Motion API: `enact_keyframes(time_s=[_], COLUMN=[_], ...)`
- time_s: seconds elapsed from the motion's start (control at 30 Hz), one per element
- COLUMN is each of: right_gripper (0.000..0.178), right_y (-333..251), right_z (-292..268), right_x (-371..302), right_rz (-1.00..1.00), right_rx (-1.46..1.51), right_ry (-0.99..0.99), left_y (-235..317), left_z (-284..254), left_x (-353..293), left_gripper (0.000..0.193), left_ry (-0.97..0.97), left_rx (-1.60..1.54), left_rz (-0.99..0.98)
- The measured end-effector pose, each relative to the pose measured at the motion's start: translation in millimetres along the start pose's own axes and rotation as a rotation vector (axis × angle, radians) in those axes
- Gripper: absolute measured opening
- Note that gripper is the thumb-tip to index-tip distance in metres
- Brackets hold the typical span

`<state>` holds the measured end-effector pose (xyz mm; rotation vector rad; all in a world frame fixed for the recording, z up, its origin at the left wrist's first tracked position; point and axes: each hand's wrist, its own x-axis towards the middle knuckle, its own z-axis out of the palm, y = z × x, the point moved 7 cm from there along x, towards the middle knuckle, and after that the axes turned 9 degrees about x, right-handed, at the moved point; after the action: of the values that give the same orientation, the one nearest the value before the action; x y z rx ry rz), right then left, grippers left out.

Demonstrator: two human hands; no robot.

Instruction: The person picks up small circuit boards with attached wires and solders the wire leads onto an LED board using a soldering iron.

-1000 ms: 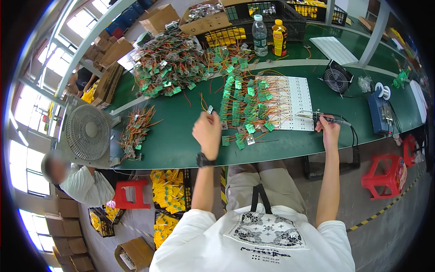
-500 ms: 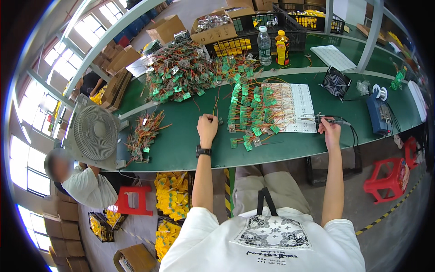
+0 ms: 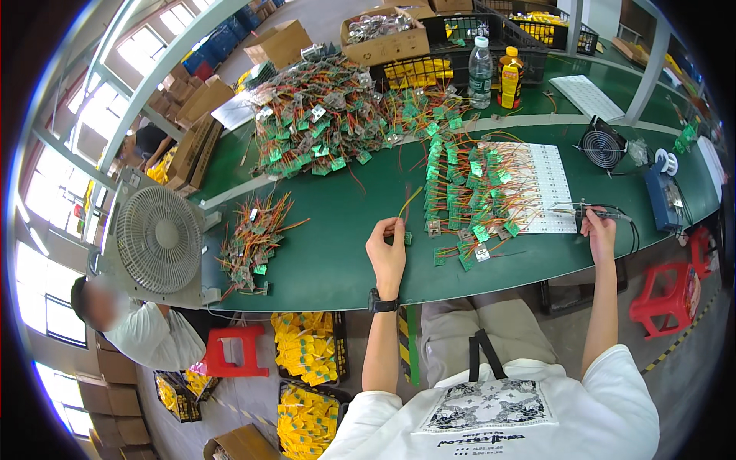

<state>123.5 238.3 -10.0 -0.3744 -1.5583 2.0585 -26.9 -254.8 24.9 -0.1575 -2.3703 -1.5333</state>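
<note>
Green bench [image 3: 330,230], right hand [image 3: 602,235] gripping a soldering iron [image 3: 614,213] near the front edge, tip left, long axis roughly along it; left hand [image 3: 386,251] pinching a small board [image 3: 408,238], yellow wire [image 3: 409,202] now leaning right, upright half a second ago

A person wears a white short-sleeved T-shirt [image 3: 602,418] with a black-and-white patterned panel [image 3: 491,406] (dark lettering [image 3: 481,441] alongside), beige-grey trousers [image 3: 448,333], a black strap [image 3: 474,360] and a black left-wrist watch [image 3: 382,301].
</note>
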Motion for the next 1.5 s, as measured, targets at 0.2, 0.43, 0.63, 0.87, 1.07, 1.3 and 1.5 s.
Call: enact_keyframes(time_s=[0.2, 0.43, 0.63, 0.87, 1.07, 1.3, 1.5], right_gripper=[0.020, 0.021, 0.020, 0.023, 0.022, 0.024, 0.023], right_y=[-7.0, 2.5, -3.0, 1.4, -3.8, -1.1, 5.5], right_z=[12.0, 6.7, 8.6, 2.4, 4.7, 4.1, 4.1], right_x=[2.6, 9.4, 7.3, 6.3, 8.7, 10.7, 11.7], right_rz=[-0.011, 0.018, 0.019, 0.018, 0.021, 0.063, 0.137], right_rx=[-0.008, 0.057, 0.131, 0.156, 0.122, 0.095, 0.044], right_ry=[0.010, -0.008, 0.005, 0.025, 0.029, 0.022, -0.084], left_y=[-9.2, 57.7, 146.0, 154.3, 145.0, 138.8, 129.4], left_z=[0.5, 39.7, 137.2, 209.2, 219.8, 214.3, 212.2], left_x=[-1.2, -4.3, -50.1, -62.1, -64.3, -56.3, -61.3], left_gripper=[0.018, 0.023, 0.020, 0.015, 0.013, 0.010, 0.007], left_ry=[-0.045, -0.261, -0.663, -0.860, -0.863, -0.803, -0.537], left_rx=[-0.153, -0.157, 0.177, 0.260, 0.060, 0.042, 0.228], left_rz=[-0.058, 0.104, 0.392, 0.657, 0.532, 0.418, 0.659])
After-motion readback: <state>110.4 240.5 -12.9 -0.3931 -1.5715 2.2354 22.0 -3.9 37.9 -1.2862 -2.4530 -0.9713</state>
